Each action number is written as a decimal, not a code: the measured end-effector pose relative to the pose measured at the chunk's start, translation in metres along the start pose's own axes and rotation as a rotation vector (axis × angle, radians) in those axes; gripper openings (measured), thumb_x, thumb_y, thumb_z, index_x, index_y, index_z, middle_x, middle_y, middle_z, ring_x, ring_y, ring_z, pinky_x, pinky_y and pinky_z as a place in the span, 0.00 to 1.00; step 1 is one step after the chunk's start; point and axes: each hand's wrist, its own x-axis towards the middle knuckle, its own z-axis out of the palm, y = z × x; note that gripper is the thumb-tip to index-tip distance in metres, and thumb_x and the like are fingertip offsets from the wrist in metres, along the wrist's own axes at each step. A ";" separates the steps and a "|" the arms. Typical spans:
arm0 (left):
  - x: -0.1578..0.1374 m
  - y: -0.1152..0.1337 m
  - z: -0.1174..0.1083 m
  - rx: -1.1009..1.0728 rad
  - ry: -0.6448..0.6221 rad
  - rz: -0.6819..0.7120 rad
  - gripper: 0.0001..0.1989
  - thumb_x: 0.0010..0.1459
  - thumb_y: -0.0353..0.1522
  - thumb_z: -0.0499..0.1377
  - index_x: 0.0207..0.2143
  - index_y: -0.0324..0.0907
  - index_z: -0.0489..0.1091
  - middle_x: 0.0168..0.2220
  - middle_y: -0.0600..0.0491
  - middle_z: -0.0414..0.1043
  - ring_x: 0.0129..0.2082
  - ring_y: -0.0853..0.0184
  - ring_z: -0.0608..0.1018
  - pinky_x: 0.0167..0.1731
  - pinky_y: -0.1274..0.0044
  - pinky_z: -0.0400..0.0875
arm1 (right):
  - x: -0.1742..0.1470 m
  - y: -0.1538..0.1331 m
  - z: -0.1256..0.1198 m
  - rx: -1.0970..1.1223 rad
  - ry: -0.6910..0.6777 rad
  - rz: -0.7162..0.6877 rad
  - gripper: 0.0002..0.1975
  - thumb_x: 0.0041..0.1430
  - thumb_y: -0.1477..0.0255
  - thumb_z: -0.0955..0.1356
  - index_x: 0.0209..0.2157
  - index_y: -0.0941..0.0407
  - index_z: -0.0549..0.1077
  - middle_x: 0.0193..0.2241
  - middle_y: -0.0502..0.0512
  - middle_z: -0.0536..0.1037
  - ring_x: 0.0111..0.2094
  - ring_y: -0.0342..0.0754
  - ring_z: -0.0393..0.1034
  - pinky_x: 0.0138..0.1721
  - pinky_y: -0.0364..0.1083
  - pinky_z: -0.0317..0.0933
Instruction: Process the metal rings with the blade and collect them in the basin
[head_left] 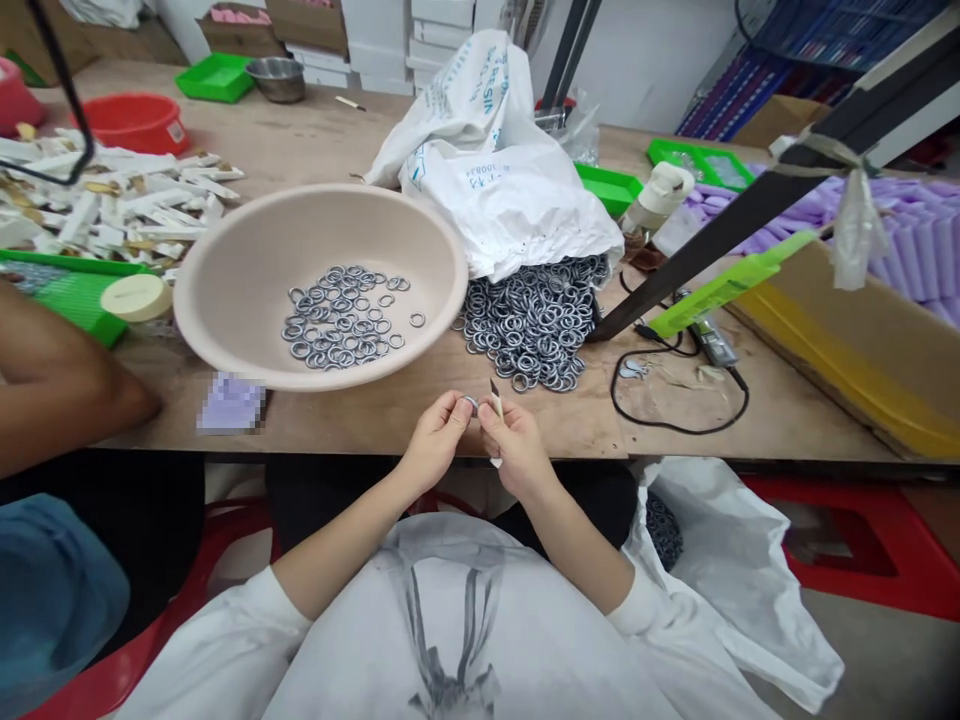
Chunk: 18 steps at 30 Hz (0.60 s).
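Note:
Between the thumb and fingers of my left hand (437,437) is a small grey ring (471,403), held just over the table's front edge. My right hand (516,446) is closed round a slim craft knife (496,397), its dark pointed blade sticking up beside the ring. Both hands are close together, fingertips almost meeting. Ahead of them lies a pile of grey rings (529,325), spilling from a white printed sack (517,200). To the left stands a wide beige basin (217,290) with many loose rings (341,320) on its bottom.
A co-worker's arm (67,380) rests at the left, near white and tan pieces (112,195). A dark slanted post (697,235) rises right of the pile, with a black cable (675,432) beyond. An open white bag (735,560) with rings hangs by my right side.

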 end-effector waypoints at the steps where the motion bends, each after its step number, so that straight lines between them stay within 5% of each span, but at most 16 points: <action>1: -0.001 -0.001 0.001 0.026 -0.011 0.037 0.26 0.51 0.55 0.64 0.28 0.41 0.67 0.22 0.59 0.57 0.22 0.74 0.58 0.19 0.82 0.52 | -0.003 0.001 0.003 0.028 0.007 -0.008 0.20 0.51 0.53 0.74 0.32 0.54 0.70 0.18 0.41 0.58 0.18 0.38 0.46 0.19 0.40 0.44; 6: -0.007 -0.001 0.000 0.063 -0.089 0.106 0.26 0.56 0.55 0.60 0.28 0.40 0.67 0.26 0.55 0.61 0.27 0.71 0.63 0.25 0.80 0.59 | -0.004 -0.004 0.004 -0.101 -0.041 -0.204 0.18 0.53 0.58 0.75 0.42 0.52 0.75 0.33 0.49 0.74 0.34 0.44 0.69 0.40 0.44 0.66; 13: -0.011 0.009 0.000 -0.060 -0.166 0.015 0.26 0.57 0.53 0.60 0.24 0.41 0.59 0.20 0.60 0.52 0.19 0.76 0.53 0.17 0.81 0.48 | 0.006 -0.010 -0.010 -0.368 -0.019 -0.383 0.21 0.63 0.50 0.66 0.33 0.55 0.74 0.25 0.49 0.71 0.28 0.44 0.64 0.32 0.44 0.60; 18: -0.011 0.014 0.000 -0.122 -0.148 -0.054 0.26 0.55 0.53 0.63 0.24 0.41 0.59 0.19 0.61 0.52 0.17 0.76 0.52 0.16 0.82 0.48 | -0.014 -0.019 -0.012 -0.719 -0.141 -0.585 0.21 0.69 0.55 0.62 0.27 0.55 0.70 0.23 0.50 0.69 0.26 0.44 0.62 0.29 0.44 0.54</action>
